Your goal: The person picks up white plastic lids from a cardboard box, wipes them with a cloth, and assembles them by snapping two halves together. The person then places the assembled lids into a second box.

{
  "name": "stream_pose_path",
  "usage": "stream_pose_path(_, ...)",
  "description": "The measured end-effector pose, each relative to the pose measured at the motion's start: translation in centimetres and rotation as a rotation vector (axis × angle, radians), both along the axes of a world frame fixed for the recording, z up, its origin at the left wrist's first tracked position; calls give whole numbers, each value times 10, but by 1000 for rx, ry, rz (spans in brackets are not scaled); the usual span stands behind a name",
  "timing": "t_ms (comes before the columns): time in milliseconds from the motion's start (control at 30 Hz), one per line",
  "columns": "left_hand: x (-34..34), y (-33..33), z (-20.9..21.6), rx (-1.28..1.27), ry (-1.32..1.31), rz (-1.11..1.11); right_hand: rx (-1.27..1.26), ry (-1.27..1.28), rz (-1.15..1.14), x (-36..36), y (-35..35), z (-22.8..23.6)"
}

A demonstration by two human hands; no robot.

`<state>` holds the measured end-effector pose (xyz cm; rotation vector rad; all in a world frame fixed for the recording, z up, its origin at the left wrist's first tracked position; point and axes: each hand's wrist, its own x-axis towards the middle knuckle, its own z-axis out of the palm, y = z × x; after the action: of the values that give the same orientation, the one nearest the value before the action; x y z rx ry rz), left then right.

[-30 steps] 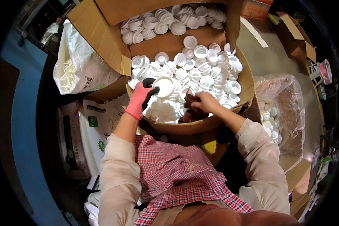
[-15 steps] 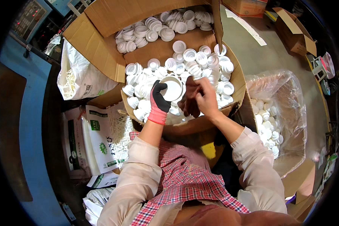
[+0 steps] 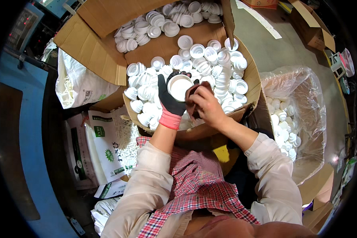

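My left hand (image 3: 171, 102), in a black glove with a red cuff, cradles a round white plastic cap (image 3: 180, 88) with its hollow side up. Its fingers curl around the cap's far rim. My bare right hand (image 3: 206, 104) pinches a crumpled dark brown cloth (image 3: 193, 99) against the cap's right edge. Both hands hover over the near part of a big cardboard box (image 3: 146, 53), which holds a heap of similar white caps (image 3: 202, 65). The cloth hides part of the right fingertips.
To the right stands a plastic-lined box (image 3: 301, 95) with more white pieces (image 3: 283, 127). At left are a white sack (image 3: 77, 79) and printed bags (image 3: 103, 146) beside thin white sticks (image 3: 125, 146). A blue machine (image 3: 31, 139) borders the far left; an open carton (image 3: 311, 29) lies back right.
My left hand has turned and spread beneath the cap, with its fingers now showing past the far rim. The right hand has brought the cloth slightly left, against the cap.
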<state>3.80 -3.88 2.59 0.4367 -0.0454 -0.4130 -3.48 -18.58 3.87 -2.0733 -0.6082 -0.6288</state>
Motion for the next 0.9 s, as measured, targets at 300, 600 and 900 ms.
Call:
stream_pose_path(300,-6,13,-101,786,-432,156,9,-115,107,-6,19,8)
stream_pose_path(600,-1,17,-176,124,-183,-145,18,-131,-17,-2,28,26)
stream_pose_path(900,-41,-10,-9,1263,-978,554,60,102,-422,19,7,-1)
